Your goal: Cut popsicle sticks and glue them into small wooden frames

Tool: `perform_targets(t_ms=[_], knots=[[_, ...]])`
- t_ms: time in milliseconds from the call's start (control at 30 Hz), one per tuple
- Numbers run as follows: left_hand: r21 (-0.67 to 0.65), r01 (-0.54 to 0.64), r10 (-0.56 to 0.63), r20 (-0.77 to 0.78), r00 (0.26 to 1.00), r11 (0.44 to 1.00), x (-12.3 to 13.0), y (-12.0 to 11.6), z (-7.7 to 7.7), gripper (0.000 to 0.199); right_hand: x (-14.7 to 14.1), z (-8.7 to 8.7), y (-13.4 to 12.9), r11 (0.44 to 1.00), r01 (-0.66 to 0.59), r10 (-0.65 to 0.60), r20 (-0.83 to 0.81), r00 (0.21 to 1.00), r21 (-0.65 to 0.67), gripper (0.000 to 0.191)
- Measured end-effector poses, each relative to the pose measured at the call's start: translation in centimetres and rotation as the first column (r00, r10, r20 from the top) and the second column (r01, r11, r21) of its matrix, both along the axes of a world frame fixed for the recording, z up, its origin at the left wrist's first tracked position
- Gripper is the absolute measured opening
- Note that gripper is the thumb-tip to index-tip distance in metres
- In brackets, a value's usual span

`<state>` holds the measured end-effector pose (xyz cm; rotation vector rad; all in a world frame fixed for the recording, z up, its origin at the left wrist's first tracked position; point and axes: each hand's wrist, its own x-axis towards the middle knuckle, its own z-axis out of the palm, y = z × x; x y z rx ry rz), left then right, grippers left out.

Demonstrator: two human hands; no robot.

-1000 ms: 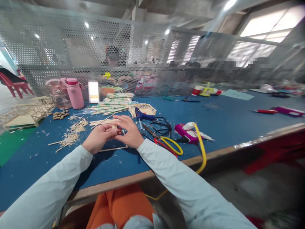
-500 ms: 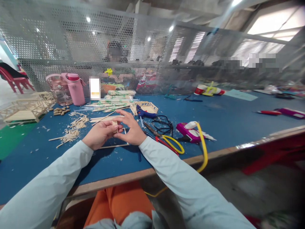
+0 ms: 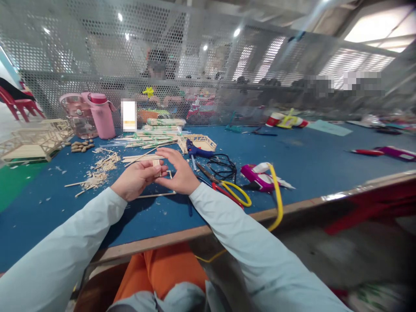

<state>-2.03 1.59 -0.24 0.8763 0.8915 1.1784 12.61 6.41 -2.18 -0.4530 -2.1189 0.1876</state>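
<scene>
My left hand (image 3: 133, 177) is closed around a small flat bundle of short pale wooden sticks (image 3: 156, 164), its thumb pressing the near side. My right hand (image 3: 180, 173) is beside the bundle, fingers stretched out and thumb apart in a wide curve; whether a fingertip touches the sticks I cannot make out. Under both hands a thin stick frame (image 3: 157, 196) lies on the blue table (image 3: 312, 173), partly hidden by them. Long loose sticks (image 3: 130, 159) lie just behind the left hand.
A blue glue gun (image 3: 201, 151), yellow-handled scissors (image 3: 238, 195) and a purple-and-white tool (image 3: 260, 178) lie to the right. Stick scraps (image 3: 102, 171) are scattered at left. Pink bottles (image 3: 103, 117) and wooden models (image 3: 30, 145) stand farther back, before a perforated metal screen (image 3: 107, 56).
The bundle in my left hand has turned slightly, showing more of its flat face. My right fingers have drawn a little back from it. The view has shifted slightly.
</scene>
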Motion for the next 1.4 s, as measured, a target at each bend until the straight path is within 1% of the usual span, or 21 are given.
perform_targets(t_ms=[100, 167, 200, 267, 367, 500, 567, 633, 733, 967, 1133, 1400], knots=[[0.016, 0.004, -0.003, -0.048, 0.999, 1.000, 0.10, -0.17, 0.06, 0.013, -0.03, -0.04, -0.01, 1.000, 0.005, -0.005, -0.002, 1.000, 0.008, 0.037], [0.028, 0.006, -0.004, -0.080, 0.997, 1.000, 0.06, -0.21, 0.07, 0.017, -0.04, -0.01, -0.04, 1.000, 0.001, -0.001, -0.004, 1.000, 0.008, 0.038], [0.036, 0.008, -0.005, -0.089, 0.996, 0.999, 0.03, -0.22, 0.06, 0.021, -0.04, 0.01, -0.06, 1.000, -0.005, 0.005, -0.002, 1.000, 0.009, 0.039], [0.060, 0.018, -0.012, -0.095, 0.995, 0.998, -0.03, -0.23, 0.06, 0.038, -0.05, 0.07, -0.11, 1.000, -0.018, 0.018, 0.008, 1.000, 0.007, 0.041], [0.107, 0.036, -0.025, -0.104, 0.994, 0.994, -0.09, -0.28, 0.09, 0.061, -0.07, 0.17, -0.16, 1.000, -0.014, 0.014, 0.014, 1.000, -0.011, 0.037], [0.133, 0.073, -0.058, -0.113, 0.992, 0.988, -0.17, -0.46, 0.39, 0.077, -0.01, 0.31, -0.20, 0.998, -0.003, 0.003, -0.004, 1.000, -0.055, 0.036], [0.110, 0.062, -0.049, -0.110, 0.993, 0.992, -0.22, -0.54, 0.60, 0.078, 0.07, 0.44, -0.24, 0.996, 0.008, -0.009, -0.006, 1.000, -0.088, 0.036], [0.087, 0.010, -0.001, -0.102, 0.995, 0.996, -0.29, -0.57, 0.74, 0.078, 0.13, 0.57, -0.30, 0.994, 0.019, -0.019, -0.002, 1.000, -0.109, 0.037], [0.100, -0.043, 0.052, -0.095, 0.994, 0.994, -0.40, -0.50, 0.71, 0.082, 0.17, 0.67, -0.35, 0.994, 0.015, -0.014, 0.009, 1.000, -0.106, 0.038], [0.141, -0.008, 0.031, -0.164, 0.986, 0.990, -0.46, -0.44, 0.47, 0.089, 0.07, 0.41, -0.26, 0.998, -0.006, 0.008, 0.023, 1.000, -0.067, 0.036], [0.139, -0.011, 0.037, -0.191, 0.981, 0.990, -0.39, -0.44, 0.54, 0.090, 0.04, 0.36, -0.20, 0.997, -0.006, 0.009, 0.041, 0.999, -0.071, 0.035], [0.146, 0.016, 0.015, -0.205, 0.979, 0.989, -0.42, -0.57, 0.65, 0.088, -0.06, 0.20, -0.17, 0.998, -0.009, 0.011, 0.032, 0.999, -0.059, 0.036]])
